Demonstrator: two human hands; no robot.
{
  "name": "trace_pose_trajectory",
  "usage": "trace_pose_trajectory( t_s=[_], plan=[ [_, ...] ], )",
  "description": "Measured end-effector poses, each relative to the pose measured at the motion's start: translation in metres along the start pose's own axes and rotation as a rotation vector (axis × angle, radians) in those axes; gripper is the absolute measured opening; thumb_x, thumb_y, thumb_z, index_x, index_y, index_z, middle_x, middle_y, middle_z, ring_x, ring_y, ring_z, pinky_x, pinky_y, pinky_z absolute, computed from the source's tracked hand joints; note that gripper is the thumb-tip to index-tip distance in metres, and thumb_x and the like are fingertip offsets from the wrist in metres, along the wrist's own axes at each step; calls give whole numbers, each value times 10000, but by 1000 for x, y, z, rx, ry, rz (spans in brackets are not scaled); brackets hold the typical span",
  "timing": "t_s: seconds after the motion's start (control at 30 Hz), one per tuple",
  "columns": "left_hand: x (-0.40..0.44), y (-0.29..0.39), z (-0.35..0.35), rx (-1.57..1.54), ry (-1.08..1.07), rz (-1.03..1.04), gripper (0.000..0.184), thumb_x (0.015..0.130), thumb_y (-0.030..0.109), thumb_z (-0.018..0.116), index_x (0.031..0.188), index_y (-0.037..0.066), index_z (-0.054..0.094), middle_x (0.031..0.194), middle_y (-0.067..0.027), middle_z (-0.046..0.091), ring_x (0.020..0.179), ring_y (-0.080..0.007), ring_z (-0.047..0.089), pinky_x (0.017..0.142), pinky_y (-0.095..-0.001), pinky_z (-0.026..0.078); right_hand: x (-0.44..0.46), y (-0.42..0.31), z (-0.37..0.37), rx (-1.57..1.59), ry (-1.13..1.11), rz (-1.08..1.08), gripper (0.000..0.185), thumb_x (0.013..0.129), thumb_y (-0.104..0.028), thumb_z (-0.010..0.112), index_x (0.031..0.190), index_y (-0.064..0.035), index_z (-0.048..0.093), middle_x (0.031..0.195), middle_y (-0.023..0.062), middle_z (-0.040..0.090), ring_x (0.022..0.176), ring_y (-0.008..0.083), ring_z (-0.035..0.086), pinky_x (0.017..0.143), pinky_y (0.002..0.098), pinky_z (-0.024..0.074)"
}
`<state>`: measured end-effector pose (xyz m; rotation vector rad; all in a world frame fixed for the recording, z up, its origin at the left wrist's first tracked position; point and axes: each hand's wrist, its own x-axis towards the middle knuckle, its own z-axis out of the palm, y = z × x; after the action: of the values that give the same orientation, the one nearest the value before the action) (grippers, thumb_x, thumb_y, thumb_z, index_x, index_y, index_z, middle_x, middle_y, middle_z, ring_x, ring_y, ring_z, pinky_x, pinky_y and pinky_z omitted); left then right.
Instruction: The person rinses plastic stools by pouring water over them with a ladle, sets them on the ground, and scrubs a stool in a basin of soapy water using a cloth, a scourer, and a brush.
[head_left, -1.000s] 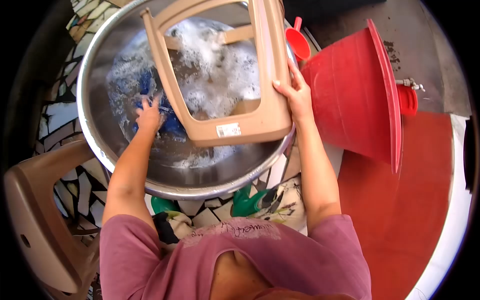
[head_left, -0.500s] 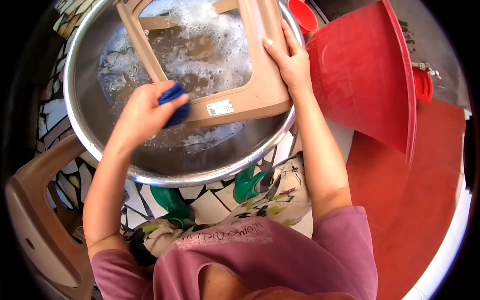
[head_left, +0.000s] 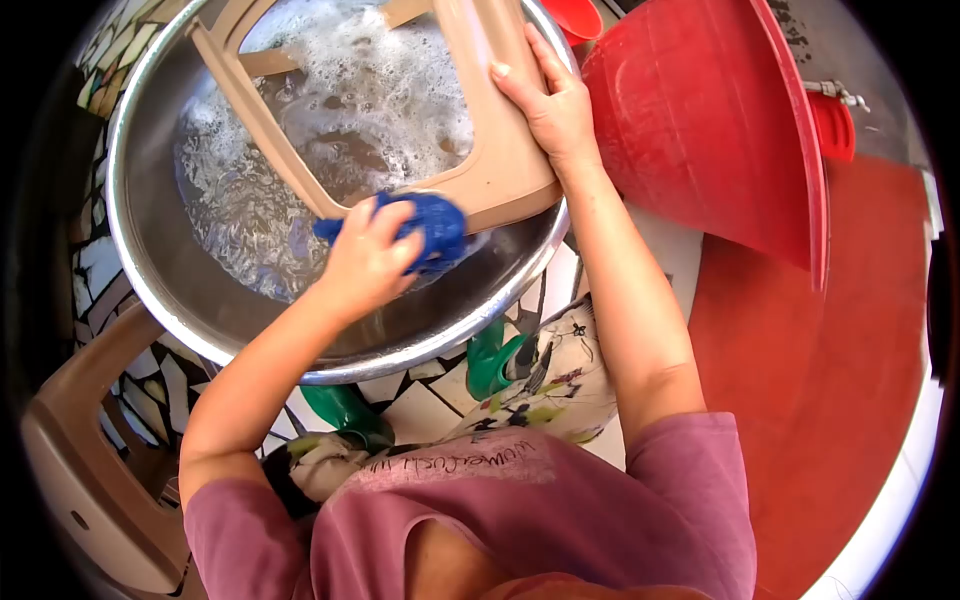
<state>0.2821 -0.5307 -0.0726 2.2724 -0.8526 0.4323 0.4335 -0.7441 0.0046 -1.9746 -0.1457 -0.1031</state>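
Observation:
A beige plastic stool [head_left: 505, 125] is tilted over a large metal basin [head_left: 140, 240] of soapy water [head_left: 240, 200]. My right hand [head_left: 555, 110] grips the stool's side, thumb on the near face and fingers round the outer edge. In my left hand [head_left: 370, 260] is a blue scrubbing cloth [head_left: 435, 225], bunched up and pressed on the stool's lower edge. The cloth covers the spot where a white label showed before.
To the right leans a big red tub [head_left: 700, 130], with a smaller red container [head_left: 832, 125] and a metal tap [head_left: 838, 95] behind it. Another beige plastic seat [head_left: 100, 480] stands at lower left. Green boots [head_left: 490, 360] are on the mosaic-tiled floor [head_left: 420, 400] below the basin.
My left hand has slid the blue cloth rightward along the stool's lower edge, over the label. The stool and my right hand appear a little further left and up in view.

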Motion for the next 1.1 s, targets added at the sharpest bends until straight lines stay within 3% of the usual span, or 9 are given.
trace_pose_trajectory(
  t_s=[0.13, 0.17, 0.3, 0.37, 0.5, 0.63, 0.8, 0.97, 1.1],
  plan=[
    [1, 7, -7, 63, 18, -16, 327, 679, 126, 778, 966, 61, 635, 1095, -153, 519, 987, -406, 485, 865, -492, 435, -10, -25, 10, -35, -25, 91, 701, 807, -265, 767, 1406, -59, 465, 1250, 138, 591, 1085, 162, 585, 908, 269, 473],
    [15, 19, -5, 101, 42, -21, 314, 694, 135, 772, 963, 53, 632, 1082, -153, 520, 989, -405, 483, 886, -491, 421, -3, -9, 7, -79, 9, -99, 776, 746, -291, 810, 1367, 26, 472, 1330, 191, 547, 1223, 248, 515, 1054, 326, 377],
    [85, 37, -10, 145, 114, -42, 279, 739, 201, 732, 953, 54, 629, 1088, -142, 525, 1037, -374, 468, 915, -470, 404, -18, -34, 21, -81, -34, -68, 744, 753, -265, 800, 1353, 41, 481, 1293, 211, 567, 1200, 248, 531, 1040, 330, 389],
    [77, 28, -5, 131, 136, 8, 351, 612, 175, 749, 928, 60, 644, 1141, -99, 516, 1065, -335, 462, 891, -428, 425, -18, -29, 18, -47, -38, -61, 748, 745, -285, 806, 1340, 45, 493, 1263, 218, 584, 1184, 254, 543, 1031, 328, 398],
    [1, -2, -13, 186, 34, 32, 420, 567, 180, 762, 955, 61, 652, 1149, -115, 511, 1049, -373, 476, 933, -478, 423, -17, -36, 21, -111, -7, -88, 739, 743, -305, 804, 1342, 11, 508, 1255, 207, 595, 1179, 253, 552, 1022, 324, 408],
    [10, 3, -18, 178, -22, 92, 383, 568, 163, 740, 921, 44, 649, 1134, -117, 508, 1040, -368, 473, 931, -469, 427, -16, -34, 21, -65, -9, -199, 697, 765, -239, 782, 1351, 8, 496, 1275, 190, 587, 1177, 233, 554, 1027, 320, 405],
    [66, 21, -18, 93, 84, 138, 387, 559, 140, 719, 926, 40, 652, 1124, -102, 519, 1033, -352, 483, 912, -448, 444, -22, -38, 27, -95, 6, -145, 700, 765, -237, 784, 1342, 33, 495, 1268, 188, 590, 1175, 236, 551, 1018, 317, 412],
    [1, -5, -29, 96, -18, 90, 504, 497, 111, 742, 988, 47, 651, 1123, -103, 539, 1023, -374, 501, 916, -483, 450, -24, -48, 28, -91, -39, -83, 719, 756, -278, 790, 1349, 7, 501, 1276, 202, 588, 1168, 233, 567, 1005, 310, 422],
    [22, 2, -27, 80, 49, 189, 404, 588, 120, 689, 975, 17, 637, 1102, -109, 532, 1003, -359, 503, 908, -464, 450, -26, -47, 28, -101, -7, -107, 724, 755, -268, 787, 1354, 13, 493, 1278, 180, 592, 1159, 226, 570, 1004, 311, 423]
  ],
)
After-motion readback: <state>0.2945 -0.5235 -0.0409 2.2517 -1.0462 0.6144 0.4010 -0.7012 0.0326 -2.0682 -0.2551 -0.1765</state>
